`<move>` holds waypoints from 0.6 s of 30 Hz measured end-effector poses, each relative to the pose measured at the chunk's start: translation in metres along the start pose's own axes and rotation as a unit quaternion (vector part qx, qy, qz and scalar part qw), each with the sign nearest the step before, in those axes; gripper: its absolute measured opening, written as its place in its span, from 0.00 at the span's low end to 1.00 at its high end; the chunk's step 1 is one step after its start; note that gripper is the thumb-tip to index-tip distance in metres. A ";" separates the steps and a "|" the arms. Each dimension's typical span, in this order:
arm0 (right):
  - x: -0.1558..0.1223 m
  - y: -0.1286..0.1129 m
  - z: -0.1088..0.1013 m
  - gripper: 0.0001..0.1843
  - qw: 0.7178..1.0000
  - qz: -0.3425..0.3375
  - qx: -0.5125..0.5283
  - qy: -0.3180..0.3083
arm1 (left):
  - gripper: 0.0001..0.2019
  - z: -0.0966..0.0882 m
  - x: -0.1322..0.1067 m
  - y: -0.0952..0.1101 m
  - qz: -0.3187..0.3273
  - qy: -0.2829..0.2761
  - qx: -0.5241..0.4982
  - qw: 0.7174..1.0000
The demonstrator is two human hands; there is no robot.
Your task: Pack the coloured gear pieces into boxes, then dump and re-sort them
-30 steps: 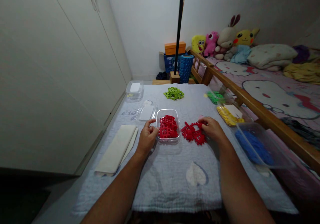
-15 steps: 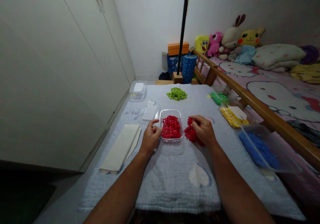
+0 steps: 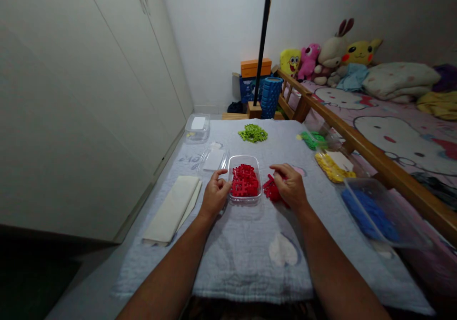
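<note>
A clear plastic container (image 3: 244,199) filled with red interlocking plastic pieces (image 3: 244,179) stands in the middle of the table. My left hand (image 3: 215,194) is at its left wall, thumb and forefinger at the rim, the other fingers curled. On the cloth to the right of the container lies a small pile of loose red pieces (image 3: 272,190). My right hand (image 3: 291,186) is over that pile, its forefinger stretched out and thumb apart from it. No piece shows between those fingertips. Part of the pile is hidden under the right hand.
A clear lid (image 3: 213,160) and folded cream cloth (image 3: 173,210) lie left. Light green pieces (image 3: 253,133) are heaped at the back. Boxes of green (image 3: 314,140), yellow (image 3: 333,166) and blue pieces (image 3: 369,214) line the right, beside a wooden bed rail (image 3: 357,140). Another clear box (image 3: 197,128) stands back left.
The red piece seen at my right fingertips earlier is no longer there; the hand has shifted slightly over the pile and its forefinger has straightened. My left hand stays at the container.
</note>
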State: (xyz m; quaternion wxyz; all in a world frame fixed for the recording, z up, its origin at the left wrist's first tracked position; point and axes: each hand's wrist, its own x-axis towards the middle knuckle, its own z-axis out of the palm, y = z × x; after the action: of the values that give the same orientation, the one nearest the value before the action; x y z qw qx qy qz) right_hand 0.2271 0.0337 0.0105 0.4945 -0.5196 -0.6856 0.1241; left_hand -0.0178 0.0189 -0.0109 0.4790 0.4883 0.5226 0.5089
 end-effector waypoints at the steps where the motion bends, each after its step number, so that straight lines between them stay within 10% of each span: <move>1: 0.002 0.007 -0.006 0.14 0.999 0.018 -0.017 0.024 | 0.23 0.000 0.000 0.000 -0.002 0.001 -0.001 1.000; 5: 0.007 0.046 -0.032 0.15 0.982 0.120 -0.128 0.066 | 0.24 0.001 -0.002 0.004 -0.009 0.008 -0.003 1.000; 10: 0.000 0.085 -0.046 0.13 0.960 0.168 -0.216 -0.054 | 0.23 0.002 -0.003 0.008 -0.010 0.008 -0.001 1.000; 14: -0.004 0.085 -0.046 0.06 0.964 0.153 -0.185 -0.113 | 0.24 0.001 -0.003 0.007 -0.013 0.009 -0.005 1.000; 18: 0.003 0.062 -0.042 0.09 0.979 0.169 -0.108 -0.032 | 0.23 0.001 -0.002 0.005 -0.007 0.007 0.001 1.000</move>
State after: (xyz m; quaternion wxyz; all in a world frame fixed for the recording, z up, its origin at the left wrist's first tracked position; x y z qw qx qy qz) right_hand 0.2975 0.0488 -0.0101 0.3856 -0.6739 -0.6127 0.1475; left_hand -0.0166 0.0167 -0.0061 0.4786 0.4818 0.5293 0.5086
